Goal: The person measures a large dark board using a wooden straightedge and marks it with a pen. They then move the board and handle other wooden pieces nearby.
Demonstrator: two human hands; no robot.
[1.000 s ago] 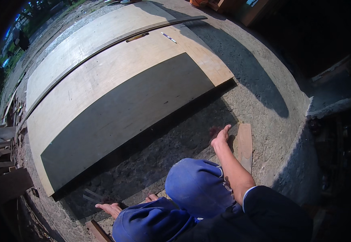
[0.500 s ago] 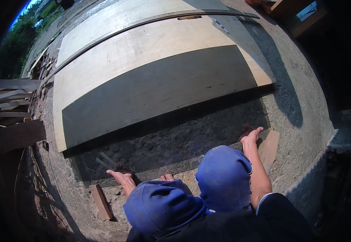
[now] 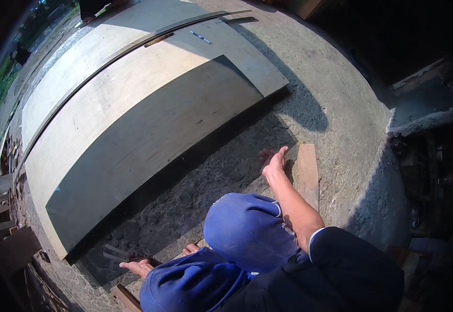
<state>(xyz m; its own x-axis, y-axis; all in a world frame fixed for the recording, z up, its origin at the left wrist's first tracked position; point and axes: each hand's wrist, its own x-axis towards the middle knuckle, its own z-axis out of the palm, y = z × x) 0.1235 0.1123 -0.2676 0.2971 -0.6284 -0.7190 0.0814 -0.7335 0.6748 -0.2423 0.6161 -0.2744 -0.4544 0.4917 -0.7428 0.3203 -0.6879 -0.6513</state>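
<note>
A dark, see-through tinted sheet (image 3: 156,132) lies partly across a pale plywood board (image 3: 127,86) and juts toward me over rough ground. At its near edge, my left hand (image 3: 139,267) grips the left end, thumb on top. My right hand (image 3: 275,163) holds the right end the same way; its fingers show reddish through the sheet from underneath. I am crouching, with my blue-trousered knees between my arms. Beside my right hand lies a tapered wooden piece (image 3: 308,174). Another wooden strip (image 3: 126,297) lies by my left hand, partly cut off by the lower edge.
A long thin strip (image 3: 195,22) crosses the plywood, with a slim brownish object (image 3: 158,40) against it and a pen (image 3: 200,37) nearby. Scrap boards (image 3: 0,208) are piled at left. Someone's dark-clothed leg (image 3: 88,9) shows at the far edge. A concrete ledge (image 3: 424,118) stands at right.
My view has swung to the right and tilted, so the board and sheet appear further left. Both hands keep their hold; the sheet shows no clear shift on the plywood.
</note>
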